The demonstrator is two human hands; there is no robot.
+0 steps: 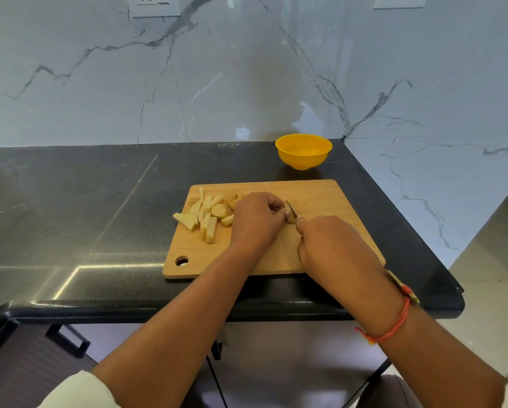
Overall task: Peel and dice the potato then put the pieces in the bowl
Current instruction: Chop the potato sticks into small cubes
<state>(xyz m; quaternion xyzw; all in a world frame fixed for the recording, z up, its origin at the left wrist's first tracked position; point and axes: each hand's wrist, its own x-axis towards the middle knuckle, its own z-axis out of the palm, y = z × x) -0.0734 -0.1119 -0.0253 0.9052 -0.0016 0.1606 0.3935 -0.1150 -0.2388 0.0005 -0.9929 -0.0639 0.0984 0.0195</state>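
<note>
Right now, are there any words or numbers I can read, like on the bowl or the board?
No words or numbers can be read here.
Yellow bowl: plain, no label.
Wooden cutting board: no print.
Wall switch plate: one tiny mark on the switch, too small to read.
Knife in the right hand: no brand shows.

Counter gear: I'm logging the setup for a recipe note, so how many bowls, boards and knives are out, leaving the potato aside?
Yellow bowl: 1
Wooden cutting board: 1
Knife: 1
Total: 3
The right hand grips the knife; the left hand holds a potato piece on the board.
</note>
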